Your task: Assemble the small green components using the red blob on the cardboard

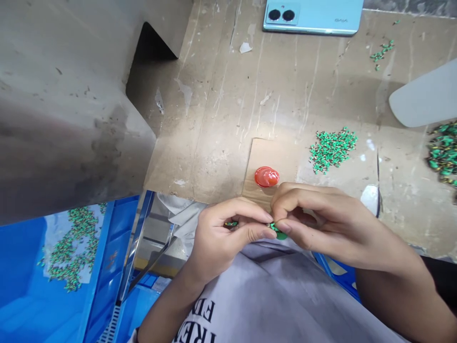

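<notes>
My left hand [228,233] and my right hand [314,219] meet at the table's near edge, fingertips almost touching. Between them is a small green part [282,235], partly covered by the fingers. My left thumb and forefinger are pinched on it, and the right thumb and forefinger close on its other side. A few more green and yellow bits show inside the curl of my left hand. Just beyond the fingers, a small red dish [266,176] with a glossy content sits on a piece of cardboard [274,150].
A pile of tiny green parts [332,148] lies right of the dish, with a bigger heap [444,152] at the right edge. A light-blue phone [321,16], a pale grey object [424,97], a metal housing [71,95] and a blue crate [103,257] surround the work surface.
</notes>
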{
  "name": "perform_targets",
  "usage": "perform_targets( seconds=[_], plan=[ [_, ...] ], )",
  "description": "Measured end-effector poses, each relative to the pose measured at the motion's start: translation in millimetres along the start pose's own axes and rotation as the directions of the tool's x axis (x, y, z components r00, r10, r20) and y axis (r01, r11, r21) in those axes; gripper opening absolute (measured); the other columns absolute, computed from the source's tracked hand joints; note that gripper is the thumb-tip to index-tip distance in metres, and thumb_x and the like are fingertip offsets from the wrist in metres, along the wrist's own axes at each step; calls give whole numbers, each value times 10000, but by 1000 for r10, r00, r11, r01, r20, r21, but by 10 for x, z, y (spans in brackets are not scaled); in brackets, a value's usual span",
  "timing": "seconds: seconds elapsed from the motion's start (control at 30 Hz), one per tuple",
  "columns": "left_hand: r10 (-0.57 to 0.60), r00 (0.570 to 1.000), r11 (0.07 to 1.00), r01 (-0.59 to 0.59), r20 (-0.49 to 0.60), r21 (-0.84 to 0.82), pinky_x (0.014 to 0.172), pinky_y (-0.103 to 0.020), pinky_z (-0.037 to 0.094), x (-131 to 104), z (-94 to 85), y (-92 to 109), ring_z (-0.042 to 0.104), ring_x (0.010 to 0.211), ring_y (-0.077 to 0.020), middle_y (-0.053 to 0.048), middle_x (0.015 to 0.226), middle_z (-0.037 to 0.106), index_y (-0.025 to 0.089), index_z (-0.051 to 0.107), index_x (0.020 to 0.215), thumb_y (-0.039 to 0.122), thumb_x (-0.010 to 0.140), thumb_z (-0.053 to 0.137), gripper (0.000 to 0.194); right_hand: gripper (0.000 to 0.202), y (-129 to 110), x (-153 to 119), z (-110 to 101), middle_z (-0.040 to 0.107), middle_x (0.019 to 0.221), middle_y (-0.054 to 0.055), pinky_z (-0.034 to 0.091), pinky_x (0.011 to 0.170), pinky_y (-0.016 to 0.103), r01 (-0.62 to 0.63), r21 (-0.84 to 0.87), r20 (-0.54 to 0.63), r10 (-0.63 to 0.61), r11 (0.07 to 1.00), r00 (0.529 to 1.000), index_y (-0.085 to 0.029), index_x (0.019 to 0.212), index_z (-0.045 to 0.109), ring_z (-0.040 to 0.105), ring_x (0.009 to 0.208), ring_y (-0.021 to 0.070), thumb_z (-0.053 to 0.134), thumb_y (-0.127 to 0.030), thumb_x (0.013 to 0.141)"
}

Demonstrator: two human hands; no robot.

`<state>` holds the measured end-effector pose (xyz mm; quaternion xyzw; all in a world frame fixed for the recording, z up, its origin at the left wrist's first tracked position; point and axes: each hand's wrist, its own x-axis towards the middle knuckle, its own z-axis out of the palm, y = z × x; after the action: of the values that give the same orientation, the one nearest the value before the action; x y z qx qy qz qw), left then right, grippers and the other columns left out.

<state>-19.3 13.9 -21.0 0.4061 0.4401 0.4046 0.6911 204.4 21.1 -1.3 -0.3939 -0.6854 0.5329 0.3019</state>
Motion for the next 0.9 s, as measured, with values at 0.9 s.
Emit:
perform_targets(
  seconds=[0.9],
  plan=[
    [120, 988, 964, -94, 92, -248, 388, -171, 323, -69, -81, -247, 400, 408, 1, 44, 951, 769, 269, 800, 1020, 242, 989, 923, 130, 184, -138, 62, 80, 763, 830, 23, 524, 547, 224, -114, 144, -29, 119, 983, 992, -235, 984, 787, 672, 668, 142, 698, -322, 1120]
  ],
)
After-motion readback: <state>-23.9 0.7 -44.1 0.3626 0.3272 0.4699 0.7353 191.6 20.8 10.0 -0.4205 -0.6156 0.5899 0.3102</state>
